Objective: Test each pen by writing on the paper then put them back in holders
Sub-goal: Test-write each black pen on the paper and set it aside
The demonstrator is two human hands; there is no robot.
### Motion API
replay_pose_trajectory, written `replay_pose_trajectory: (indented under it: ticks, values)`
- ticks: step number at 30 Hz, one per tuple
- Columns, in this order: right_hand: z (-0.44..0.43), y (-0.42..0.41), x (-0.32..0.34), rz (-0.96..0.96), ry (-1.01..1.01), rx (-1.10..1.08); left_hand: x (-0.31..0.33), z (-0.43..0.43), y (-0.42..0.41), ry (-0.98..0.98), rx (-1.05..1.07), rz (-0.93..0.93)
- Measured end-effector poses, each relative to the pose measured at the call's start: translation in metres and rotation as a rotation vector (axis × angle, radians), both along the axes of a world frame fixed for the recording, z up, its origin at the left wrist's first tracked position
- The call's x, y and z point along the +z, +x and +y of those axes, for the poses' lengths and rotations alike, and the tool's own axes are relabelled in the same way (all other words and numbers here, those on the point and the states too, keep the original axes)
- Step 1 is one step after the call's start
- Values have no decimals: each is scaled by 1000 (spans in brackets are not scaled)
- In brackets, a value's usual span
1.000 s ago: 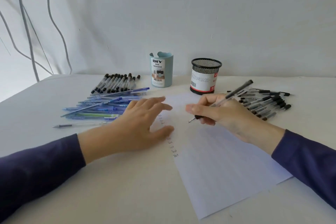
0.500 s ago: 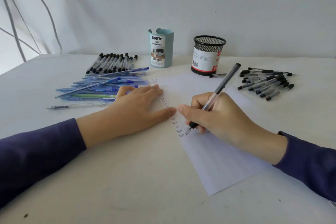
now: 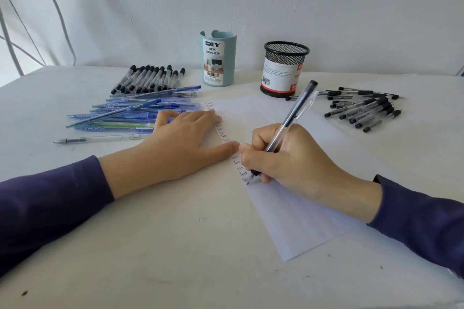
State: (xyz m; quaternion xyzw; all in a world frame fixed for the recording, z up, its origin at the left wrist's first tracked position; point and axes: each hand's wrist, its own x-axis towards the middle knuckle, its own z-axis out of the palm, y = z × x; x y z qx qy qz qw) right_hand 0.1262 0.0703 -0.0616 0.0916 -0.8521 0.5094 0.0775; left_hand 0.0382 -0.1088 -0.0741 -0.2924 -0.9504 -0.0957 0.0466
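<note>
My right hand [image 3: 288,158] grips a clear black-capped pen [image 3: 293,118], its tip touching the white paper [image 3: 296,218] at the bottom of a column of small "Test" words along the paper's left edge. My left hand [image 3: 180,143] lies flat with straight fingers on the paper's left edge, its thumb beside my right fingers. At the back stand a light-blue holder [image 3: 218,59] and a black mesh holder [image 3: 285,70]; their insides are hidden from me.
Blue pens [image 3: 130,115] lie heaped at the left, with a row of black-capped pens [image 3: 148,80] behind them and one clear pen [image 3: 98,138] in front. More black pens [image 3: 364,108] lie at the right. A white wall backs the table [image 3: 175,246].
My right hand brought the pen down and toward me along the paper's left edge until its tip met the sheet. My left hand settled flat on the paper. The view tilted lower.
</note>
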Motion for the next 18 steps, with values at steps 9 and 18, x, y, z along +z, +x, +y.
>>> replay_pose_trajectory:
  ticks: [9,18]
  values:
    - [0,1,0,5,1,8,0,0,0,4,6,-1]
    - [0,1,2,-29,5,6,0,0,-1,-5,-3,-1]
